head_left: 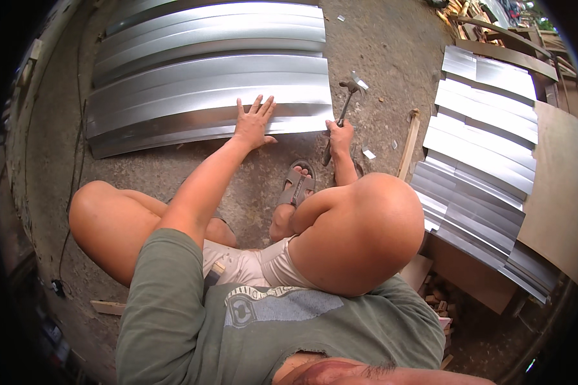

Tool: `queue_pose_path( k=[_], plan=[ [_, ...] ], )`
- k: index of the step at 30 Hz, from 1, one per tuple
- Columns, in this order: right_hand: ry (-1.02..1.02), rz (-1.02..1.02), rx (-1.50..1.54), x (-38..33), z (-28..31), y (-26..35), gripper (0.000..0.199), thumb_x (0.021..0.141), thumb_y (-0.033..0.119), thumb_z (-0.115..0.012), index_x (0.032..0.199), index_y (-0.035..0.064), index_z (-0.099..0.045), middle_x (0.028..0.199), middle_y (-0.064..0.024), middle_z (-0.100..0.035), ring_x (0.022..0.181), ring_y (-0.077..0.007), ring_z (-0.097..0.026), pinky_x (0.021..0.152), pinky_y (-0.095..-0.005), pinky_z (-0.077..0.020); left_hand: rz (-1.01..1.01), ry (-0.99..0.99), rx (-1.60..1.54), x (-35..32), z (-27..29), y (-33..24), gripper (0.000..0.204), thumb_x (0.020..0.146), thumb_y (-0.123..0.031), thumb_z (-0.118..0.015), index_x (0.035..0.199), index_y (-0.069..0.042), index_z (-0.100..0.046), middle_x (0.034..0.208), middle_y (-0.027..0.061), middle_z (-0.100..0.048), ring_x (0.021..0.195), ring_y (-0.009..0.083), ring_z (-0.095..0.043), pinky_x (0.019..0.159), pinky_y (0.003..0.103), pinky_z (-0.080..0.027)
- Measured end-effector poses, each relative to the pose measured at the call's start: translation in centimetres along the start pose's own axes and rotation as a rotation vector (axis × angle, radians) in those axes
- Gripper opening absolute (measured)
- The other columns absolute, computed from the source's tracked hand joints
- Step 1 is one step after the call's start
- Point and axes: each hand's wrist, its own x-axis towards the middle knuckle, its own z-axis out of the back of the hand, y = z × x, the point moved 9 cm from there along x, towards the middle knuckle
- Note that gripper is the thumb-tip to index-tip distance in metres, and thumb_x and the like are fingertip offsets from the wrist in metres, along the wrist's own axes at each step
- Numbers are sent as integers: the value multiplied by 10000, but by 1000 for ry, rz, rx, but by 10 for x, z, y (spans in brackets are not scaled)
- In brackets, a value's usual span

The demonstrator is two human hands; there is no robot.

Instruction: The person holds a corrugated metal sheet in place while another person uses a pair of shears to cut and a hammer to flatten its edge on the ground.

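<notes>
My left hand [254, 124] lies with fingers spread on the near part of a silvery folded metal sheet [180, 90]. In my right hand [341, 136] is a claw hammer [347, 104], gripped around its handle. The hammer's head points away from me, just beyond the sheet's right edge, and the handle's butt sticks out below my fist. My right thumb is close to the sheet's near right corner; whether it touches the metal I cannot tell. Ridges run from left to right along the sheet.
Another ridged metal sheet [212, 31] lies farther off. To the right, shiny metal pieces [481, 122] overlap beside a tan board [555, 186]. A wooden stick [409, 144] lies nearby, and small metal scraps [368, 153] dot the floor. A sandal [297, 185] is on my foot. Dark cable runs along the left.
</notes>
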Motion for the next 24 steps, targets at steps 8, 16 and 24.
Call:
queue_pose_path(
  k=[8,16,24],
  plan=[
    [-161,438,-611,-18,9,58,253,897,189,-745,865,-14,-597,743,-158,-656,656,-342,-636,630,-456,-486,-1,-134,-5,17,-8,-2,896,787,-176,-707,1585,-140,-303,1681,-3,-219,1549,246,-213,1155,745,-180],
    [316,152,-707,-88,-72,94,317,1050,303,-499,1059,-10,-550,826,-323,-667,827,-530,-647,709,-597,-474,37,47,-1,17,-6,1,847,826,-179,-671,1587,-124,-303,1685,5,-219,1552,250,-202,1151,762,-145],
    [361,169,-899,-88,-81,64,378,1056,345,-463,1036,-16,-576,862,-322,-685,869,-533,-662,777,-600,-509,44,32,10,16,-10,-4,892,797,-210,-705,1588,-126,-301,1688,1,-206,1553,258,-194,1132,788,-135]
  ],
)
